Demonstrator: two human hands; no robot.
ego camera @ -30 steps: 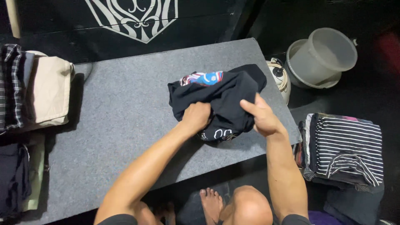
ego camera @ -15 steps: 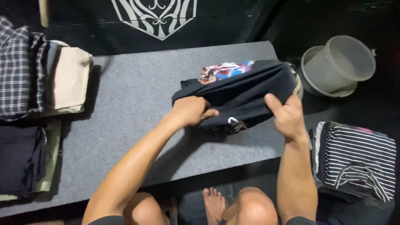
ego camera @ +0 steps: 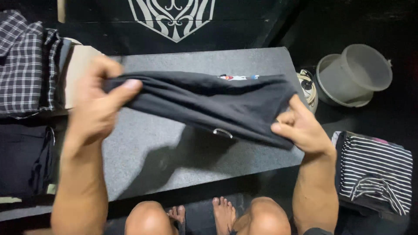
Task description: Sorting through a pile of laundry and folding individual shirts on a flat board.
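Observation:
A black garment [ego camera: 209, 102] with a small colourful print along its top edge is stretched out in the air above the grey felt-covered table [ego camera: 148, 161]. My left hand [ego camera: 98, 106] is raised close to the camera and pinches the garment's left end. My right hand [ego camera: 300, 128] grips its right end, lower and nearer the table's right edge. The cloth hangs between them in loose folds.
Folded clothes lie at the left: a plaid shirt [ego camera: 24, 65], a beige piece [ego camera: 76, 65] and dark garments [ego camera: 24, 159]. A striped pile [ego camera: 376, 169] sits on the floor at the right, beside stacked plastic buckets [ego camera: 355, 74] and an appliance with a coiled cord [ego camera: 308, 87]. My knees and bare feet show below.
The bunched garment was lifted off the table and pulled wide. My left hand swept up and to the left, while my right hand stayed at the right end.

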